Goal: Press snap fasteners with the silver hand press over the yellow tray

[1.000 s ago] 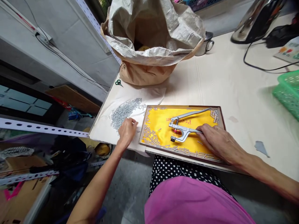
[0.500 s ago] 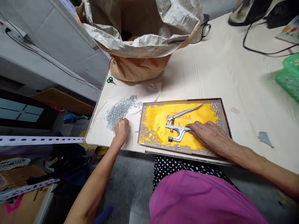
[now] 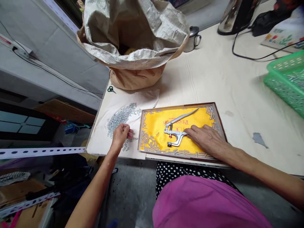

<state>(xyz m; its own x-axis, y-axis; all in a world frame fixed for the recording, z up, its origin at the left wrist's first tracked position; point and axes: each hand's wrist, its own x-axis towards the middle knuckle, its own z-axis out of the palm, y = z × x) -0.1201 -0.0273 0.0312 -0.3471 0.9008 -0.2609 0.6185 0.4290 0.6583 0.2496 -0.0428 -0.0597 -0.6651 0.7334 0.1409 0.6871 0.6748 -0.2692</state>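
My left hand (image 3: 121, 135) is beside a pile of small silvery metal pieces (image 3: 121, 116) that look like springs. Its thumb and fingers are drawn together; anything between them is too small to make out. My right hand (image 3: 205, 138) lies over the shallow box and grips one handle of the snap pliers (image 3: 177, 134), whose other handle stands apart. Under the pliers, yellow cloth (image 3: 154, 122) with red print covers the floor of the box (image 3: 220, 126). More of the small metal pieces (image 3: 149, 142) lie along the inner edges, thickest at the near left corner.
A large open sack (image 3: 137, 77) stands behind the pile, with green-handled scissors (image 3: 110, 89) to its left. Farther back are a metal mug (image 3: 191, 41) and a kettle (image 3: 231, 17) with a black cable. A green basket (image 3: 282, 85) is at right, a grey scrap (image 3: 259, 139) nearer.
My left hand has lifted from the pile's near edge and turned, so its curled fingers show. My right hand keeps its place on the pliers. The whole view has shifted slightly.
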